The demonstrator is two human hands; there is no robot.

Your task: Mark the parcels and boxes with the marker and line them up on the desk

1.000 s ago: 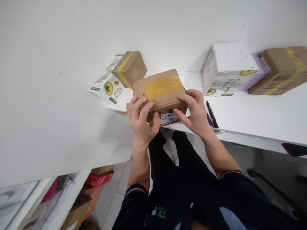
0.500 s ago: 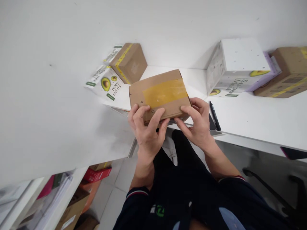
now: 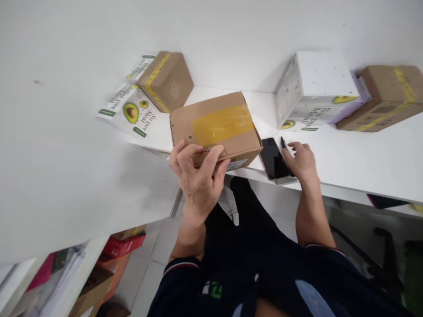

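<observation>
A brown cardboard box [image 3: 214, 127] with a wide strip of yellow tape on top sits at the front edge of the white desk [image 3: 363, 163]. My left hand [image 3: 198, 176] grips its near left corner, fingers curled over the top edge. My right hand [image 3: 300, 160] is off the box and rests on the desk to its right, fingers on a black pen [image 3: 284, 145] beside a black phone [image 3: 273, 158]. Its fingers are blurred by motion.
A white avocado-print box [image 3: 313, 92] and a taped brown box [image 3: 383, 97] stand at the back right. Another taped brown box [image 3: 165, 79] lies on a flat avocado-print carton [image 3: 128, 112] at the back left. Shelves with files and boxes [image 3: 99, 281] are below left.
My right hand has let go of the box and moved right onto the pen. The box has tipped flatter onto the desk, its label side turned down. The phone is now uncovered.
</observation>
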